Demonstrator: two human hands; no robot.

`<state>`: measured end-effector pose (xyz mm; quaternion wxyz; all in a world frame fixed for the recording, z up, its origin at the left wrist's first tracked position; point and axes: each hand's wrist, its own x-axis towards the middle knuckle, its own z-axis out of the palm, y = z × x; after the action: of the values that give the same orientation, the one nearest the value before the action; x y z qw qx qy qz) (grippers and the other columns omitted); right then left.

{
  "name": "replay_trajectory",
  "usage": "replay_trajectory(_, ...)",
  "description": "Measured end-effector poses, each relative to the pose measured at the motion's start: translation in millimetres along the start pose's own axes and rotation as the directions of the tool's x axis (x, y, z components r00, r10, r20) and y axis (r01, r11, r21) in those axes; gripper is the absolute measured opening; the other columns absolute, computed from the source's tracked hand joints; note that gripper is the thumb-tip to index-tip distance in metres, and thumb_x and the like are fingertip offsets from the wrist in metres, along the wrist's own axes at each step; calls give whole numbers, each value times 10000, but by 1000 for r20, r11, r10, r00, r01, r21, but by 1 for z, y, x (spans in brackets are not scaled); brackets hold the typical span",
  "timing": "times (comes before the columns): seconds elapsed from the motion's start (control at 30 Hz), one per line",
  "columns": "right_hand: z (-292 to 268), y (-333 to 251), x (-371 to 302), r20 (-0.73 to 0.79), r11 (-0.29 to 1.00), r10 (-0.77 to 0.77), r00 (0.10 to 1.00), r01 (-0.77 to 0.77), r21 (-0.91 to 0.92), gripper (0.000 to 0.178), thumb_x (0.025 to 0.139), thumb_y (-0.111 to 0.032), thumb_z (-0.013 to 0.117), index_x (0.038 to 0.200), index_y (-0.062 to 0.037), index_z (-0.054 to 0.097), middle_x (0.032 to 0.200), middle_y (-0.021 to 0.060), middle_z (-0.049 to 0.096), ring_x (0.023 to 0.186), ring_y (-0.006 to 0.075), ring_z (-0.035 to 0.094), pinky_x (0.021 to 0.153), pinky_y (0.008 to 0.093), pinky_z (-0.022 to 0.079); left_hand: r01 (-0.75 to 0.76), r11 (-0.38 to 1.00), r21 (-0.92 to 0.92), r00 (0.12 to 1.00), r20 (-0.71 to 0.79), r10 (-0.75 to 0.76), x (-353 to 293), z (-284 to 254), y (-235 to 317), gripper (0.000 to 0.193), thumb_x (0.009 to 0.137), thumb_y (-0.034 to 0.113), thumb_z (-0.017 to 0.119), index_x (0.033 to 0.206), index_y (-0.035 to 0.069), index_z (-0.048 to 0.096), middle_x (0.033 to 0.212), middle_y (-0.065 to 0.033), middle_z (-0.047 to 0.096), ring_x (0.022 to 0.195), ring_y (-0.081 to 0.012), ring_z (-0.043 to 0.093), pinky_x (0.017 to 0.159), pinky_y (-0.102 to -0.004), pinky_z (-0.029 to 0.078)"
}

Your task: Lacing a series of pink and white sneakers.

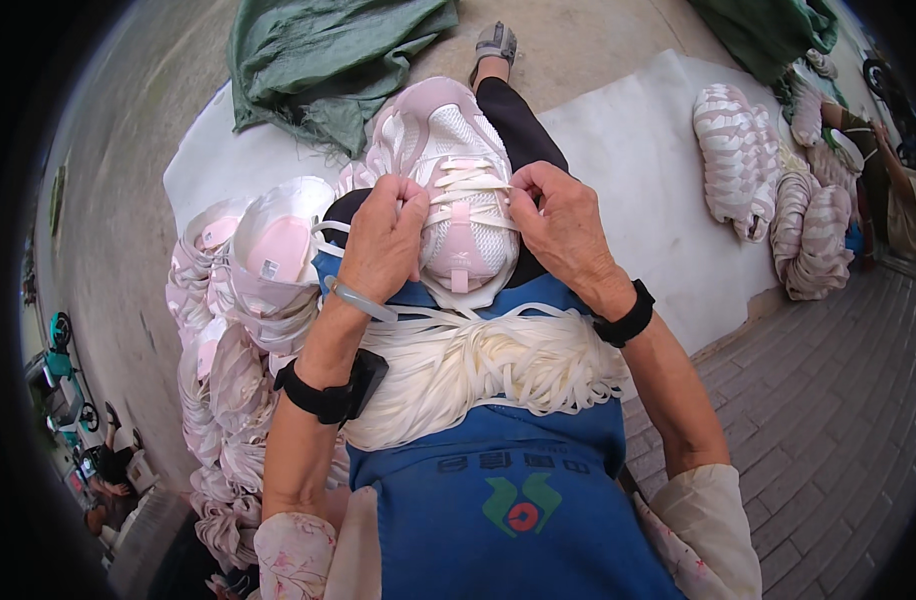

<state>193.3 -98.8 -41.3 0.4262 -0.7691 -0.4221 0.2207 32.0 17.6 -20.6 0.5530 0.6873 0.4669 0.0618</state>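
A pink and white sneaker (460,262) rests on my lap with its tongue tab toward me. A cream shoelace (466,183) zigzags across its front, threaded through both sides. On the left edge of the lacing, my left hand (383,235) is closed in a pinch at the lace. My right hand (563,220) pinches the lace at the opposite edge, its thumb and forefinger together. A thick bundle of loose cream laces (488,360) lies over my blue apron (498,490), just below the shoe.
Stacked pink and white shoe pieces (278,250) crowd my left side. More bundled shoe pieces (736,160) lie on a white sheet (638,150) at the right. A green cloth (328,60) is heaped ahead. Another person's arm (888,160) shows at the far right.
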Motion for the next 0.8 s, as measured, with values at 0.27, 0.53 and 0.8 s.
replay_trajectory(0.27,-1,-4,1,-3,998,36,999,-35,51,73,789,-50,601,840,2,607,725,141,624,626,263,622,603,343,497,-25,998,-57,998,63,28,9,-4,0,186,949,213,565,916,32,537,603,-4,506,394,-65,414,362,-222,361)
replay_trajectory(0.53,-14,-5,-7,59,997,42,997,-45,56,139,824,-89,607,923,8,620,737,128,637,619,226,617,610,329,499,-293,953,81,944,-132,301,-9,0,-16,144,894,135,620,941,14,557,700,-30,559,486,-87,464,455,-237,407)
replay_trajectory(0.8,-11,-3,-9,71,996,85,994,-84,-22,204,840,-146,632,966,14,636,716,141,645,615,255,622,611,339,501,-390,868,308,911,-10,413,-10,-8,-16,146,893,126,614,952,3,561,793,-81,574,608,-143,508,572,-285,442)
